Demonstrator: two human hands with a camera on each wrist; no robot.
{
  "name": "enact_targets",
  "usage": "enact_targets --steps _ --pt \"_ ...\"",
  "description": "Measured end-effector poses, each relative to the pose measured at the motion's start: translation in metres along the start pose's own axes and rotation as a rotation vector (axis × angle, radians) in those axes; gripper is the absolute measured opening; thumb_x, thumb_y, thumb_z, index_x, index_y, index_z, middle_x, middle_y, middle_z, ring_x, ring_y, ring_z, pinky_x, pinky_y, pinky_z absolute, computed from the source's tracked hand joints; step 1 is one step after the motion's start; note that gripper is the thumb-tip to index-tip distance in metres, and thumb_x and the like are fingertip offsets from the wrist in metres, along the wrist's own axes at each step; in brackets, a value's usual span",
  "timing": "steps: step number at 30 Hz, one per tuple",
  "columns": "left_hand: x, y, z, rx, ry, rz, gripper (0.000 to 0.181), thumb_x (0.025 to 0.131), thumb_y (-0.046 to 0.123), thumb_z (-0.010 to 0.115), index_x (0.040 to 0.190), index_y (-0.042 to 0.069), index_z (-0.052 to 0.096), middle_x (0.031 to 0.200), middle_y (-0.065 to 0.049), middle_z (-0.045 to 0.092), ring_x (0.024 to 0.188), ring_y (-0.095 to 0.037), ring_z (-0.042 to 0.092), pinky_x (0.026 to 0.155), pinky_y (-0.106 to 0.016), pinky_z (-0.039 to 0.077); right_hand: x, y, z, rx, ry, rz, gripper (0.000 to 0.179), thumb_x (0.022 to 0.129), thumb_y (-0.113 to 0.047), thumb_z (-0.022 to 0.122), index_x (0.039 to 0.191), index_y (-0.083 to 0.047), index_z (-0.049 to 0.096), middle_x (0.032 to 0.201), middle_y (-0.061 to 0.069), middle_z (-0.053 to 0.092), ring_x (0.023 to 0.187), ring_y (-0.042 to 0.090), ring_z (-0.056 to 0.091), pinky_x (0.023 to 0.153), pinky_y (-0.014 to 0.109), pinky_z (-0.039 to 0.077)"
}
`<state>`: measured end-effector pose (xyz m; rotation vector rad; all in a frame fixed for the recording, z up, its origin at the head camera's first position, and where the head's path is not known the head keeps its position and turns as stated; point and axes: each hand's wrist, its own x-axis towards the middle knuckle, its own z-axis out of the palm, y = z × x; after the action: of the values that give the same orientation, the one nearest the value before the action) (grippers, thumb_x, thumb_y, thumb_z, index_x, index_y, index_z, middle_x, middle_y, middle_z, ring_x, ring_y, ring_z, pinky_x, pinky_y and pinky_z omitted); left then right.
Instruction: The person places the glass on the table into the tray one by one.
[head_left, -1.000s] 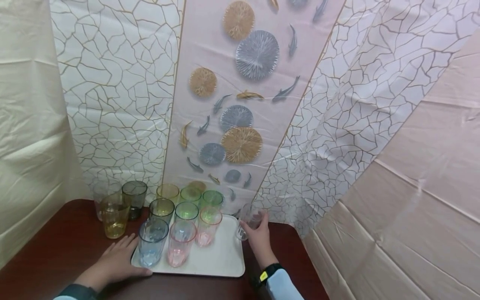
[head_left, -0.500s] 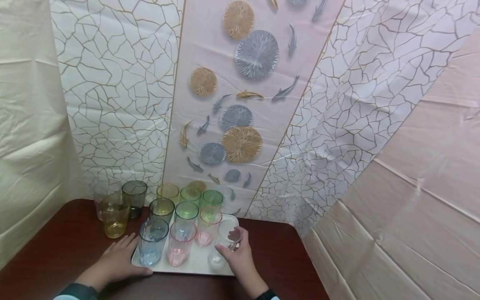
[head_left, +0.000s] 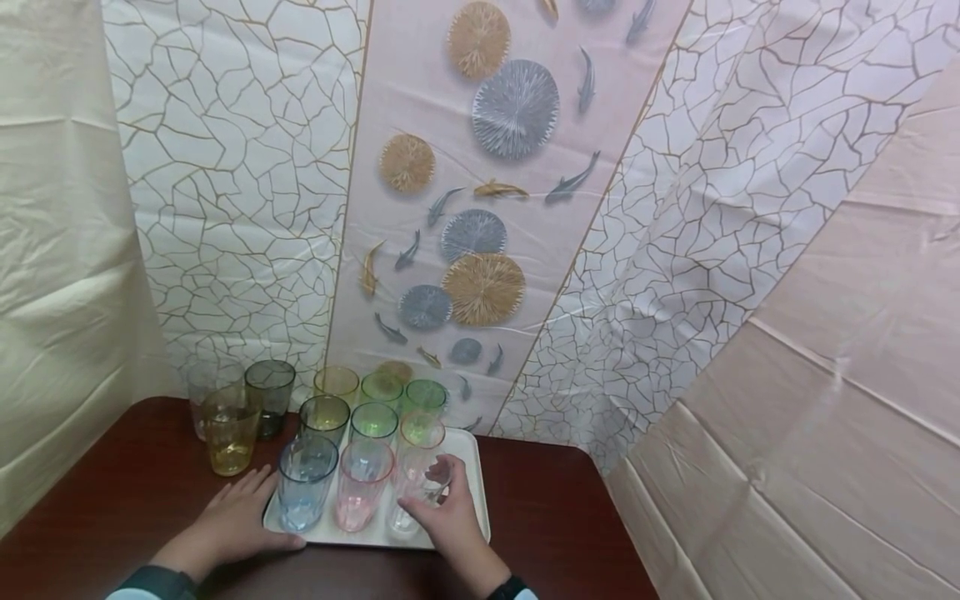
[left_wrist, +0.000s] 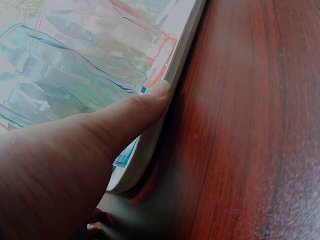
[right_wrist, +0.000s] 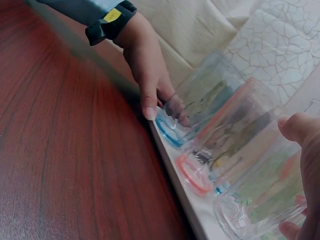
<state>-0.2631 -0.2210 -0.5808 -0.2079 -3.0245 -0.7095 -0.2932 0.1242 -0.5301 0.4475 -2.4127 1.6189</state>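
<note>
My right hand [head_left: 459,518] grips a clear glass [head_left: 402,523] from its right side, thumb in front and fingers behind. The glass stands upright at the tray's front, right of a pink glass [head_left: 356,504]; in the right wrist view its base [right_wrist: 237,220] is at the white tray, and I cannot tell if it touches. My left hand [head_left: 236,521] rests at the front left corner of the tray [head_left: 468,479], beside a blue glass [head_left: 302,500]. The left thumb [left_wrist: 135,112] lies along the tray's rim, and the other fingers stretch out along the left side.
Behind the front row stand several green, yellow and pink-rimmed glasses, among them a green glass [head_left: 373,423]. Left of the tray, on the dark red-brown table [head_left: 540,492], are a yellow glass [head_left: 231,437], a dark grey glass [head_left: 270,400] and a clear one. Patterned cloth hangs behind.
The right hand has carried the clear glass leftward, from beyond the tray's right edge to a spot beside the front pink glass. The left hand and the tray have stayed put.
</note>
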Motion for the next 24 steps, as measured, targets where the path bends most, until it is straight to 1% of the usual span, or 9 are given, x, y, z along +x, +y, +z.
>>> enact_targets --steps 4,6,9,11,17,24 --pt "0.0 -0.001 0.002 0.002 0.003 -0.003 0.135 0.063 0.089 0.071 0.15 -0.012 0.046 0.156 -0.041 0.034 0.141 -0.059 0.028 0.111 -0.077 0.023 0.0 0.003 0.007 0.009 -0.011 0.011 0.079 0.075 -0.027 0.093 0.137 -0.008 0.048 0.125 0.015 0.06 0.117 0.023 0.055 0.092 0.04 0.048" --pt "0.0 -0.001 0.002 0.004 0.003 -0.003 0.135 0.064 0.088 0.071 0.15 -0.012 0.046 0.156 -0.041 0.033 0.141 -0.059 0.028 0.112 -0.077 0.023 0.0 0.005 0.009 0.013 -0.017 0.012 0.079 0.075 -0.027 0.093 0.137 -0.008 0.048 0.126 0.016 0.059 0.117 0.024 0.055 0.094 0.043 0.048" --pt "-0.001 0.001 -0.001 0.0 -0.008 -0.007 0.134 0.065 0.087 0.071 0.151 -0.012 0.045 0.156 -0.041 0.032 0.142 -0.06 0.027 0.111 -0.077 0.022 0.0 0.008 0.011 0.013 -0.02 0.018 0.08 0.075 -0.027 0.093 0.138 -0.008 0.048 0.126 0.017 0.059 0.118 0.024 0.055 0.096 0.049 0.049" --pt "-0.001 0.003 -0.004 -0.003 -0.017 -0.01 0.133 0.065 0.087 0.071 0.152 -0.011 0.044 0.157 -0.041 0.032 0.142 -0.059 0.026 0.112 -0.077 0.022 0.0 0.009 0.011 0.007 -0.02 0.023 0.08 0.075 -0.028 0.093 0.139 -0.009 0.048 0.127 0.017 0.059 0.119 0.024 0.055 0.097 0.051 0.05" --pt "-0.001 0.005 -0.009 -0.011 -0.023 -0.018 0.134 0.065 0.086 0.072 0.152 -0.011 0.043 0.157 -0.041 0.031 0.142 -0.06 0.026 0.111 -0.078 0.021 0.002 0.01 0.011 -0.005 -0.026 0.029 0.083 0.076 -0.028 0.092 0.142 -0.008 0.047 0.128 0.014 0.058 0.123 0.024 0.054 0.098 0.047 0.052" --pt "0.001 0.001 -0.002 -0.011 -0.033 -0.023 0.137 0.064 0.089 0.07 0.153 -0.011 0.042 0.158 -0.04 0.03 0.142 -0.06 0.025 0.112 -0.078 0.021 0.0 0.01 0.012 -0.014 -0.026 0.032 0.083 0.076 -0.028 0.092 0.142 -0.009 0.046 0.127 0.012 0.058 0.122 0.024 0.054 0.097 0.047 0.052"
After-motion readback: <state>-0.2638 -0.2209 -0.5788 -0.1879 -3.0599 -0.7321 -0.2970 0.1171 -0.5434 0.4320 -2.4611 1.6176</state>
